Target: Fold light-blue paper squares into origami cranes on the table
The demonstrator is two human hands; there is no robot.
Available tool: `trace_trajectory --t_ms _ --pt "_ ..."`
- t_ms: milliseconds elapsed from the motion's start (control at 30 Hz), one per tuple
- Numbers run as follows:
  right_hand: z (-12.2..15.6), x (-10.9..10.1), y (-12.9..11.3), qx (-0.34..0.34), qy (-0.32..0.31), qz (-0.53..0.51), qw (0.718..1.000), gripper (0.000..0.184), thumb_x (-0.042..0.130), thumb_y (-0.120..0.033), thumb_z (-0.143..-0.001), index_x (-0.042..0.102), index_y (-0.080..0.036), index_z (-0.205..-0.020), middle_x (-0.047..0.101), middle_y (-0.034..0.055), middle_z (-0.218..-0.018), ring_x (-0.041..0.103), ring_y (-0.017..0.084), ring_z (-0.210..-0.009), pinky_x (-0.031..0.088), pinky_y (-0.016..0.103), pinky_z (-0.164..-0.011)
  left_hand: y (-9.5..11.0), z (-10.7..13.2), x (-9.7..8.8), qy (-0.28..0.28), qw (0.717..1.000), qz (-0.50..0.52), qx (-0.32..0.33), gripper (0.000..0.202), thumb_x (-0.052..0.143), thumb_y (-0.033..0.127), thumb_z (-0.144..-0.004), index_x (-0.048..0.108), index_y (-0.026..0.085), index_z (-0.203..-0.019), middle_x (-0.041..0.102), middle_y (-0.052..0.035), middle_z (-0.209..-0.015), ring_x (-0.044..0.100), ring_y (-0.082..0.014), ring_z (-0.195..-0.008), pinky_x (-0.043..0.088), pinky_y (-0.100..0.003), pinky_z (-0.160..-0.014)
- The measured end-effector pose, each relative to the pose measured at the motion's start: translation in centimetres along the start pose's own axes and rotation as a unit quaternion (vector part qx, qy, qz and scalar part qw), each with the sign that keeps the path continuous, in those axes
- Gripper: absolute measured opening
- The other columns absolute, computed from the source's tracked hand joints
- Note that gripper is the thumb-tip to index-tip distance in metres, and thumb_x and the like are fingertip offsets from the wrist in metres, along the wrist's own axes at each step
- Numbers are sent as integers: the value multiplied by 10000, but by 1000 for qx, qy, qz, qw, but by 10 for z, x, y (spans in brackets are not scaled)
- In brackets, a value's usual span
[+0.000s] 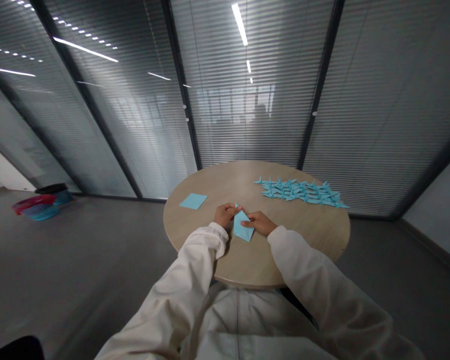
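1 pc. folded blue paper [242,230], over near side of desk [217,182]: my L hand [225,215] pinching its top, my R hand [261,223] gripping R edge. Prob. v. light, easily creased; best held by edges.

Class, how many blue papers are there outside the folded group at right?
2: a flat sheet on the table at left, and a folded piece in the left hand and right hand. More sheets may hide beneath the flat one.
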State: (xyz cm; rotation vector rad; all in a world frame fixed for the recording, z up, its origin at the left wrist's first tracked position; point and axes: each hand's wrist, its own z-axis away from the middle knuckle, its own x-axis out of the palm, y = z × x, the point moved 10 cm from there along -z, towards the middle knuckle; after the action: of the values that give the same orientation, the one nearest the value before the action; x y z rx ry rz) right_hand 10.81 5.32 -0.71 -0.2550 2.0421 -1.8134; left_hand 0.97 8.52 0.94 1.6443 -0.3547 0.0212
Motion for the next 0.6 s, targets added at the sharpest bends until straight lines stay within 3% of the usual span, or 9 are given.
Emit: trace_trajectory --t_ms 400,600 --pt "3 2 -3 7 -6 5 1000 473 758 -537 -479 632 -101 -613 560 -19 -551 492 122 -549 368 249 -556 2 0 -10 41 997 -55 19 358 823 373 -445 636 112 -603 665 -64 -589 618 -171 -527 465 -263 -507" --pt "3 2 -6 0 -2 -4 1000 464 754 -534 -486 637 -106 -625 569 -17 -556 499 127 -555 375 254 -567 2 2 -7 44 999 -19 9 376 817 401 -454 616 122 -606 660 -54 -580 621 -173 -536 484 -280 -543"
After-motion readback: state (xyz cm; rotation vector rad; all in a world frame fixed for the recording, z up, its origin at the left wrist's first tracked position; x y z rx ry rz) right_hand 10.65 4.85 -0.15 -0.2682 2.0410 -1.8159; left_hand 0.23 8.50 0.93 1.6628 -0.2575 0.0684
